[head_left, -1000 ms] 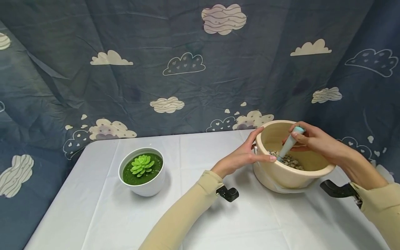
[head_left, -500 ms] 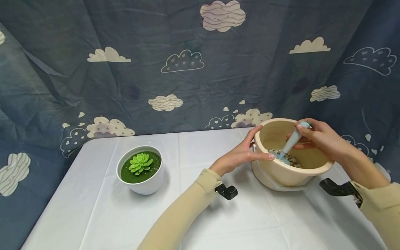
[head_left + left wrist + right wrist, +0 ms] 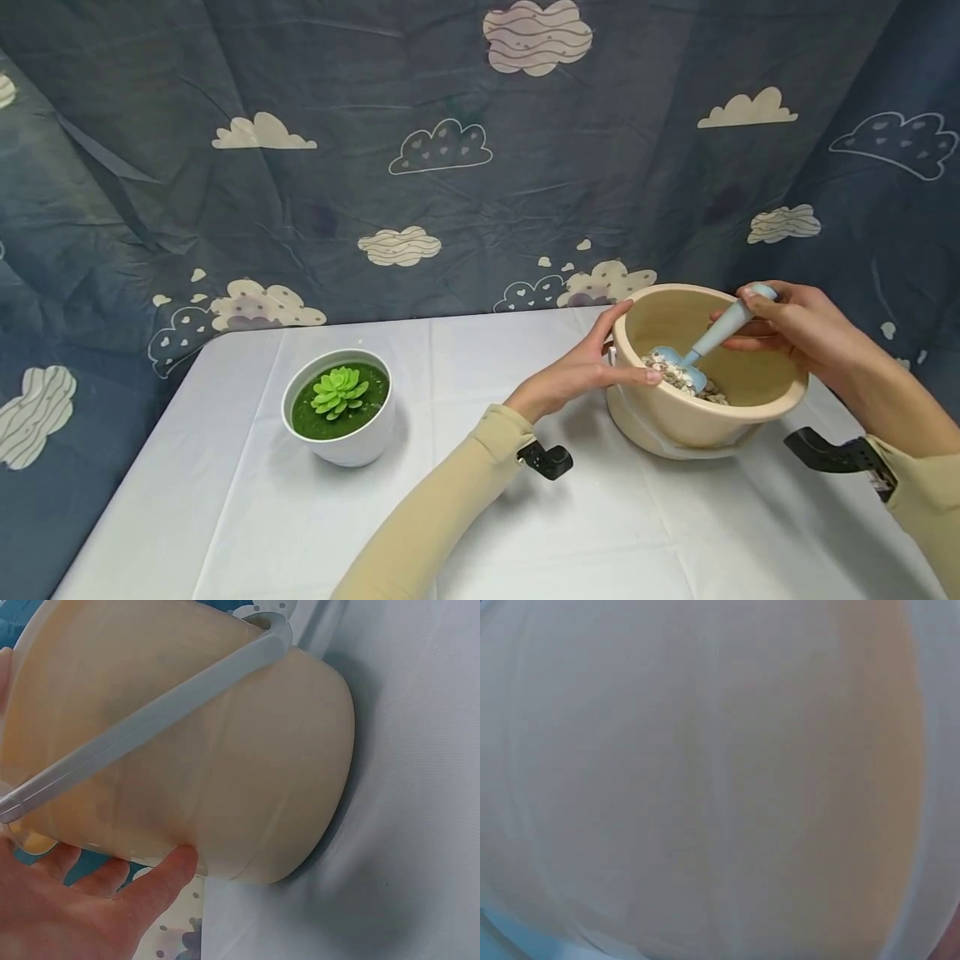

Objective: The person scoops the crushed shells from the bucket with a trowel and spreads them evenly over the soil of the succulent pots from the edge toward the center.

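Note:
A cream bucket [image 3: 697,417] with a pale bail handle [image 3: 150,720] stands on the right of the table, small stones in its bottom. My left hand [image 3: 564,385] holds its left side in the head view, thumb along the near rim and fingers round the side. My right hand [image 3: 810,329] grips the handle of a light-blue scoop [image 3: 723,329] over the bucket's right part. The scoop's blade lies among the pebbles [image 3: 673,371], some of them heaped on it. In the right wrist view the bucket's wall [image 3: 705,780] fills nearly everything; that hand is mostly hidden there.
On the left of the table sits a white pot [image 3: 352,450] with green filling and a green succulent [image 3: 340,392]. A white cloth [image 3: 555,542] covers the table. Behind it hangs a dark blue curtain [image 3: 322,200] with cloud prints.
My right hand has moved right and tipped the scoop's handle over to the right. The blade, first down among the pebbles, now shows with stones on it. The left hand stays on the bucket.

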`<state>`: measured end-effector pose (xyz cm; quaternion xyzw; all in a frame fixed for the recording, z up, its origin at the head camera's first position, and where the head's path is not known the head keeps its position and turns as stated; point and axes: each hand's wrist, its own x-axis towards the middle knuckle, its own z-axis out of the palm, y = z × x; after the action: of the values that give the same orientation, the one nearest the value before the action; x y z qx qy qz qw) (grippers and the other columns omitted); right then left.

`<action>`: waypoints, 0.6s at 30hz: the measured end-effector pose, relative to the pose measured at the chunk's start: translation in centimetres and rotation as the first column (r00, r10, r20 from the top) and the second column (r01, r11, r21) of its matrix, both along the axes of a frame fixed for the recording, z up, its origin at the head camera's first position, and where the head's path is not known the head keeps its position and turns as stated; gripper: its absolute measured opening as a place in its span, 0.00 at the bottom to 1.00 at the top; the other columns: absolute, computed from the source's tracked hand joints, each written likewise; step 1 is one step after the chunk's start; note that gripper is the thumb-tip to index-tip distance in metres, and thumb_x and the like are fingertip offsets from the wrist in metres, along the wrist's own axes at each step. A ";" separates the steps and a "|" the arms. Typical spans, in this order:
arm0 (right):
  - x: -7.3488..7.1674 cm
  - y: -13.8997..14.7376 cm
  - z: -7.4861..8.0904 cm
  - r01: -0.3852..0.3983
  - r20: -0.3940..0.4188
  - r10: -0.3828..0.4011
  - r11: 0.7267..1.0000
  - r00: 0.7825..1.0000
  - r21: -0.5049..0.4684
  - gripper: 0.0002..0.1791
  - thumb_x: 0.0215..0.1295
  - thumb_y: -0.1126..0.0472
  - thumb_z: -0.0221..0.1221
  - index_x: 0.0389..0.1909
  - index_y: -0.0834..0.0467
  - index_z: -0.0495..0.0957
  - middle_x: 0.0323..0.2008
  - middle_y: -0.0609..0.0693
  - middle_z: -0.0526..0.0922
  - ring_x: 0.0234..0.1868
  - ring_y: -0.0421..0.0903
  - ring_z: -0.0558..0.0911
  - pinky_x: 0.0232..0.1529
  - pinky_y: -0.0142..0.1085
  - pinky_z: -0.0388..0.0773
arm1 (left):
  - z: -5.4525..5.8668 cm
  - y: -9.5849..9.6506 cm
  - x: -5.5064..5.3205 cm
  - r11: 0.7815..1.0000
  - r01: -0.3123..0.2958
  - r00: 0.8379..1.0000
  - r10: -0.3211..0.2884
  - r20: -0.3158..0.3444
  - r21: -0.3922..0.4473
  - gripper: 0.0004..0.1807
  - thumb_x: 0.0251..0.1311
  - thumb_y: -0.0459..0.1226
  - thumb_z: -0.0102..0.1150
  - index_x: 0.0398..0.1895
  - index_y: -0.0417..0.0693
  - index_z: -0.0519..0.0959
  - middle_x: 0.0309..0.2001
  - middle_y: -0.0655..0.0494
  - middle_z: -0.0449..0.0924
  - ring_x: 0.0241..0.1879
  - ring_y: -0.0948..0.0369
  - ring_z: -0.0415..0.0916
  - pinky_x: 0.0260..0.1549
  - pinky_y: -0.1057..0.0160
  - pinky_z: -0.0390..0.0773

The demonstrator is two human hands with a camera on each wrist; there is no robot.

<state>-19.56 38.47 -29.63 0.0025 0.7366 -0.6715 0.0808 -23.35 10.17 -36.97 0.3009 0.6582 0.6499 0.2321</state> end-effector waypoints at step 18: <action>1.1 3.3 0.0 0.265 0.158 -0.221 0.889 0.962 -0.374 0.10 0.69 0.54 0.58 0.42 0.56 0.71 0.34 0.56 0.87 0.37 0.51 0.87 0.42 0.43 0.82 | 0.3 -0.1 0.1 1.000 -0.006 1.000 0.006 -0.003 -0.016 0.54 0.53 0.39 0.73 0.75 0.79 0.48 0.74 0.70 0.46 0.72 0.67 0.47 0.66 0.57 0.55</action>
<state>-18.41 41.79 -29.65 0.1160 0.5754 -0.8088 0.0359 -23.20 10.07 -36.71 0.2982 0.6646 0.6448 0.2317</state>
